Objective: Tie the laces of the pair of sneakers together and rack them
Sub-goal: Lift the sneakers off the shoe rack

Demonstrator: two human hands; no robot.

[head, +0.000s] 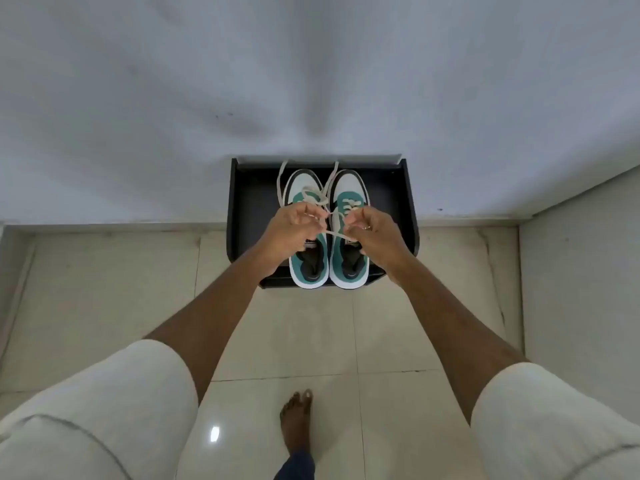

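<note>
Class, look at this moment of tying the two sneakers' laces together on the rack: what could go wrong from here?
1. Both sneakers overhang the black rack's front edge; a hard tug on the laces by the left hand and right hand might drag them off.
2. Loose lace ends trail behind the toes and could tangle into the knot.

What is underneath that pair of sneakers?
The sneakers stand side by side on a black rack against the wall. Its dark top shows around them; the part beneath their soles is covered.
</note>
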